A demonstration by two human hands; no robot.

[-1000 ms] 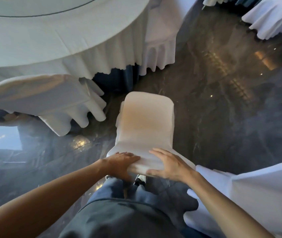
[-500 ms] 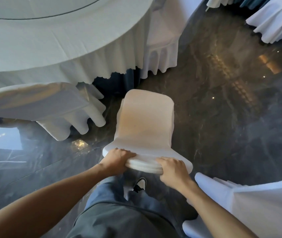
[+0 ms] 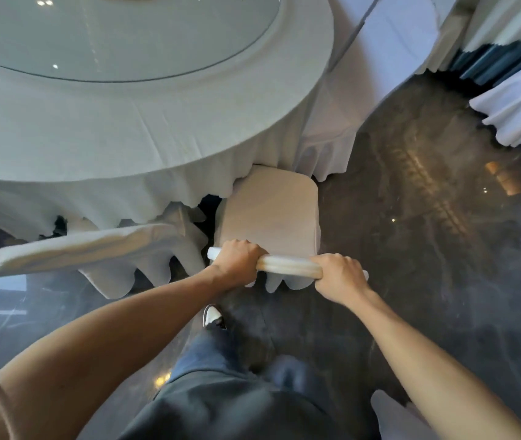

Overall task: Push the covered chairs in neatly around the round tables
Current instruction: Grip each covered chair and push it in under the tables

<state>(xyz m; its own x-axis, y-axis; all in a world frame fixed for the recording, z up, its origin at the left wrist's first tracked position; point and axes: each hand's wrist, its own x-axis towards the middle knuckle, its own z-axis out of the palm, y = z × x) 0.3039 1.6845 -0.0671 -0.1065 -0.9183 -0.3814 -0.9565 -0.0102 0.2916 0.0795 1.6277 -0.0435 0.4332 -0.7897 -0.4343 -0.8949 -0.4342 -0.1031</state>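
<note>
A chair in a white cover (image 3: 270, 211) stands in front of me, its seat's far edge just under the hanging cloth of the round table (image 3: 157, 128). My left hand (image 3: 238, 260) grips the left part of the chair's top rail. My right hand (image 3: 338, 274) grips the right part of the same rail. Both fists are closed around the covered backrest top. A second covered chair (image 3: 94, 252) stands close on the left, its back almost touching this one.
Another covered chair (image 3: 364, 90) sits at the table to the right of mine. More draped furniture (image 3: 519, 106) is at the far right, and white fabric (image 3: 399, 417) lies at the bottom right. Dark glossy floor (image 3: 427, 233) spreads right. My shoe (image 3: 213, 315) is behind the chair.
The chair has slid forward to the table, its seat front now meeting the tablecloth. My hands went from resting on the back to gripping its top rail.
</note>
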